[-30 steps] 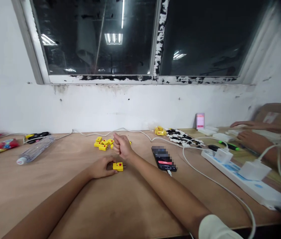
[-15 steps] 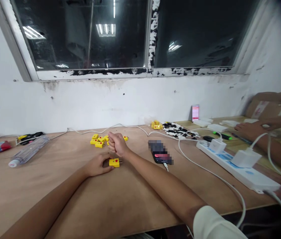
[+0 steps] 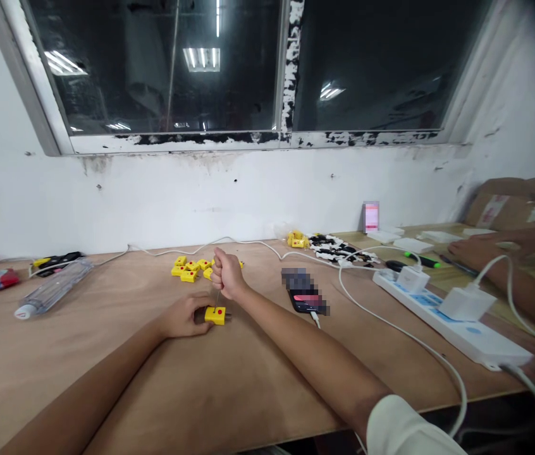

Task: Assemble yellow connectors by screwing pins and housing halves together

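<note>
A small yellow plug (image 3: 215,316) with a red dot lies on the brown tabletop, its prongs pointing right. The fingers and thumb of my left hand (image 3: 184,316) grip its left end. My right hand (image 3: 227,274) is a fist above the plug, closed round a screwdriver (image 3: 217,299). Only the screwdriver's thin shaft shows, slanting down to the top of the plug; the handle is hidden inside the fist. Just behind, several more yellow plugs (image 3: 189,270) lie in a loose group, partly covered by my right hand.
Right of my arm lies a phone (image 3: 303,291) on a charging cable. A white power strip (image 3: 457,322) holds chargers and trailing cables. At the back are black and white parts (image 3: 338,248); left, a clear bottle (image 3: 56,287). Another person's hand (image 3: 480,249) rests at far right.
My right fist has shifted slightly right and turned more upright, and the screwdriver shaft now shows below it. The plug has moved slightly left and nearer in my left hand.
</note>
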`<action>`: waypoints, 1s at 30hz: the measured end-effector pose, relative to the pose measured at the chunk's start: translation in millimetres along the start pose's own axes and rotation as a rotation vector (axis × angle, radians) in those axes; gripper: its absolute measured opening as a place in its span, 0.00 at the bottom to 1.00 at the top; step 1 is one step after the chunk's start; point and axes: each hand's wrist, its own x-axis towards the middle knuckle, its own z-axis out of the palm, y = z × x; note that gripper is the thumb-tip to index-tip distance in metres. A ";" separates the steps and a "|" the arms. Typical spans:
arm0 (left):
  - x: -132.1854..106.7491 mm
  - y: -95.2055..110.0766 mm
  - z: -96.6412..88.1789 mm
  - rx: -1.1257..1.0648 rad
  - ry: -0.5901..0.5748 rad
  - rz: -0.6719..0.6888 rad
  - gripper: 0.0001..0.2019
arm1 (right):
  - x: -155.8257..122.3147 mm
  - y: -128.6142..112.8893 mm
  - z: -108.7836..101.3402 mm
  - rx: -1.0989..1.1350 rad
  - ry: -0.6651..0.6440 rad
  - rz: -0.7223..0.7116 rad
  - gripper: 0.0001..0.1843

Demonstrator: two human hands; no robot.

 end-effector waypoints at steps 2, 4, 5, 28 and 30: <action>0.2 1.0 0.3 0.000 0.002 -0.002 0.13 | -0.1 -0.3 -1.3 0.000 0.000 0.007 0.29; 0.4 3.8 0.8 -0.016 0.005 -0.001 0.15 | -2.7 -1.7 -0.5 -0.005 -0.044 0.020 0.29; 0.4 5.5 1.2 -0.030 0.008 -0.001 0.16 | -4.6 -2.7 0.8 -0.011 -0.088 0.035 0.29; -2.7 -1.1 9.6 -0.411 0.193 -0.191 0.21 | -11.1 -8.9 9.8 -0.299 -0.600 0.145 0.25; 0.4 3.0 9.2 -0.523 0.197 -0.195 0.21 | -12.1 -13.0 9.9 -0.402 -0.545 0.042 0.16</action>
